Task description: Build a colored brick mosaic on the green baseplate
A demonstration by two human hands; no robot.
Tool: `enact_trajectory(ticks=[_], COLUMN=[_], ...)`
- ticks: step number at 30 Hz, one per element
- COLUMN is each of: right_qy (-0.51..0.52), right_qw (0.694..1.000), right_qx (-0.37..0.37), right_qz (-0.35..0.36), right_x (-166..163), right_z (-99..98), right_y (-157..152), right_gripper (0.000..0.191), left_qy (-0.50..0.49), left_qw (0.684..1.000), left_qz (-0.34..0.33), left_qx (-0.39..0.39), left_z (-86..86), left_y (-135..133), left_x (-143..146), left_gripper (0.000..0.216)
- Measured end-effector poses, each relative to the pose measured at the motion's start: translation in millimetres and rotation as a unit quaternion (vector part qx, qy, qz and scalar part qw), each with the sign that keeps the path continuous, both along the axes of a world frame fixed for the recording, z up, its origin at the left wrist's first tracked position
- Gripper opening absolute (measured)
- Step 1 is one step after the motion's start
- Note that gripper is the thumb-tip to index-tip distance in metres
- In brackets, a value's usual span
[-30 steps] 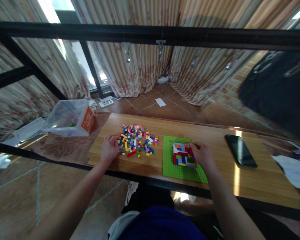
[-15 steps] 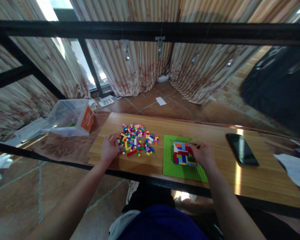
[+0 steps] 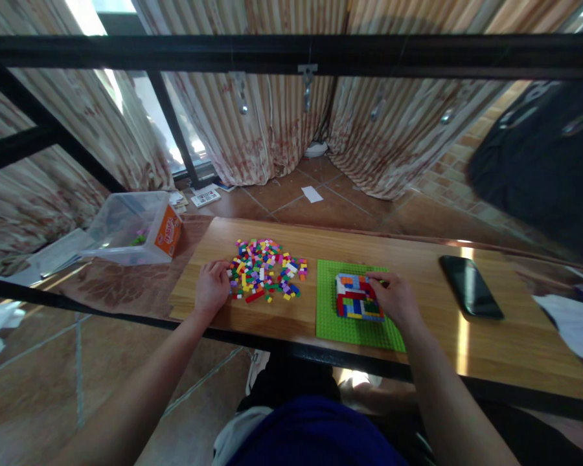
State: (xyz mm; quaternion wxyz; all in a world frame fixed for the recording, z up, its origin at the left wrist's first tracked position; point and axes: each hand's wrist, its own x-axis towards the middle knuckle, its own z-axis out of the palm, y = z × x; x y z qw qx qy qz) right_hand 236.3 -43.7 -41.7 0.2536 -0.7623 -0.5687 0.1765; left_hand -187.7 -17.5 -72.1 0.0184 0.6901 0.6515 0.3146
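My right hand (image 3: 396,298) is closed in a pinch at the far right corner of a low block of stacked toy bricks (image 3: 352,305). Its fingertips are on a toy brick there, mostly hidden by the fingers. The block has red, white, blue, yellow and orange bricks and sits on a green studded baseplate (image 3: 326,323). At the left side of a loose pile of small coloured toy bricks (image 3: 262,268) rests my left hand (image 3: 212,285), its fingers curled together. Whatever may be between those fingertips is hidden.
Both hands are over a narrow wooden table (image 3: 282,323). A black phone (image 3: 470,288) lies to the right of the baseplate. Left of the table stands a clear plastic box (image 3: 126,226) with an orange label. A black metal bar (image 3: 272,53) crosses the view beyond the table.
The view has shifted slightly. My right hand stays at the same corner of the brick block, and my left hand stays beside the pile.
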Motion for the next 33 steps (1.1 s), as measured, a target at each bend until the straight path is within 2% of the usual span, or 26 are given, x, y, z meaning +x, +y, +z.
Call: enact_trajectory(ticks=[7,13,18,23,26,28,31,33], right_qy=[-0.02,-0.034,-0.056,-0.071,-0.099,-0.082,-0.015,0.006], right_qw=[1.0,0.997,0.995,0.996,0.995,0.994,0.987,0.981], right_qx=[-0.006,-0.064,-0.057,-0.033,0.03,0.068,0.097,0.09], right_qz=[0.022,0.023,0.053,0.043,0.013,0.021,0.125,0.171], right_x=[-1.5,-1.3,1.0,-1.6,-18.1,-38.3,-76.6,-101.6], right_z=[8.2,14.8,14.8,16.4,21.2,24.4,24.9,21.6], right_y=[1.6,11.5,15.4,8.2,-2.0,-10.2,-21.3,-25.7], right_gripper=[0.034,0.029,0.028,0.029,0.031,0.03,0.027,0.027], left_qy=[-0.002,0.004,0.0,0.001,0.0,0.001,0.0,0.001], left_qw=[1.0,1.0,1.0,1.0,1.0,1.0,1.0,1.0], left_qz=[-0.003,-0.001,-0.003,0.001,0.0,-0.001,-0.003,-0.002], left_qx=[0.001,-0.002,0.008,0.003,-0.003,-0.004,-0.004,-0.004], left_z=[0.0,0.0,0.1,0.8,1.0,0.9,0.6,0.2], left_y=[0.6,0.4,0.8,0.8,0.3,-0.1,-0.3,-0.3], left_x=[-0.3,-0.4,-0.5,0.5,1.0,1.2,1.2,1.0], left_gripper=[0.026,0.026,0.024,0.025,0.026,0.026,0.027,0.027])
